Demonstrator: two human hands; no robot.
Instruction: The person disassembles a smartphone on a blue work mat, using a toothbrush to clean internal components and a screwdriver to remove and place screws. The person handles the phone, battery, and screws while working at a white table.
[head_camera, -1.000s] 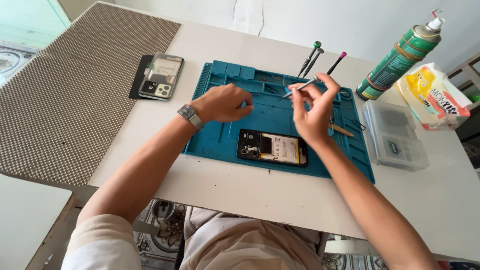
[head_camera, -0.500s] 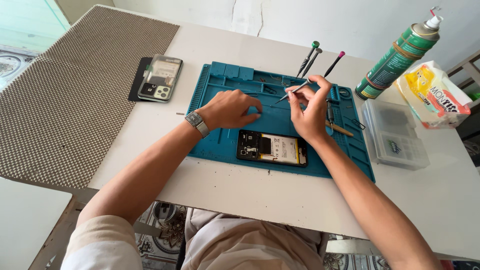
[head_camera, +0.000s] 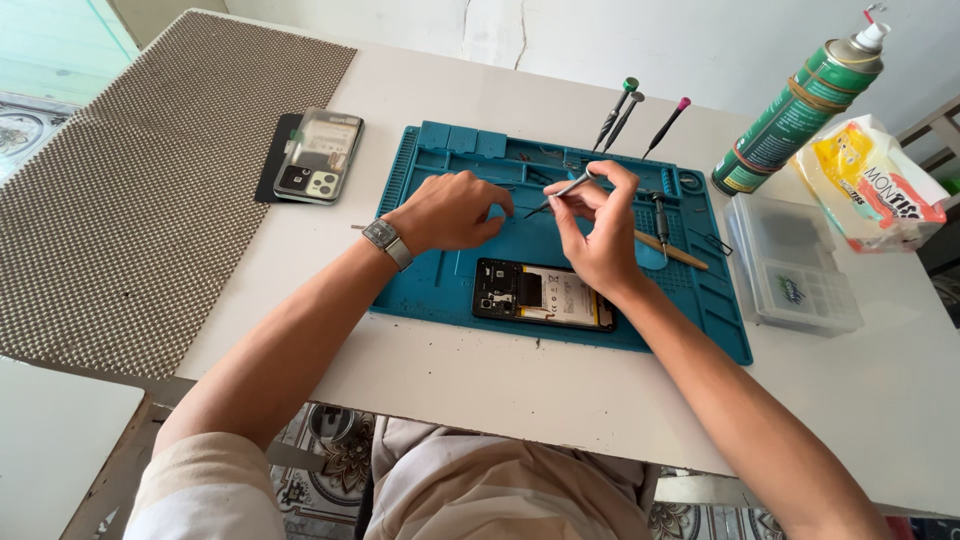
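Note:
My right hand (head_camera: 598, 222) grips a thin metal tool (head_camera: 558, 193), tweezers or a small screwdriver, whose tip points left toward my left hand (head_camera: 452, 208). The left hand, with a wristwatch (head_camera: 385, 241) on its wrist, has its fingers curled and pinched near that tip; whether it holds some tiny part is too small to tell. Both hands hover over a teal repair mat (head_camera: 430, 290). Just below them on the mat lies an opened phone (head_camera: 543, 294) with its insides showing.
Three screwdrivers (head_camera: 625, 115) lie at the mat's far edge, a wooden-handled tool (head_camera: 672, 251) on its right side. A phone back cover (head_camera: 319, 155) lies left of the mat. To the right are a clear plastic parts box (head_camera: 792, 262), a green spray can (head_camera: 797, 105) and a yellow packet (head_camera: 872, 183). A woven grey mat (head_camera: 150, 180) covers the table's left.
Both hands have drawn closer together and slightly toward me over the mat. The tool's tip now points at my left fingertips.

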